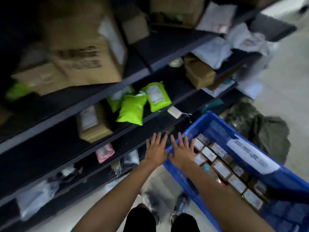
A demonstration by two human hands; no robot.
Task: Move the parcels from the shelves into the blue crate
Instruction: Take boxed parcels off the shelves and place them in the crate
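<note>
Shelves (117, 84), left, carry green parcels (132, 108) far of my hands; blue crate (177, 174), right, is near-full of boxes. My left hand (156, 152) and right hand (183, 152): fingers splayed, empty. I should grip one parcel squarely.

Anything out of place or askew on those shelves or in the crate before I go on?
The small white tag lies at the shelf's front lip, its string hanging over. The green bags are heaped, leaning on one another. The boxes in the blue crate sit in tidy rows. Both hands are open, holding nothing.
</note>
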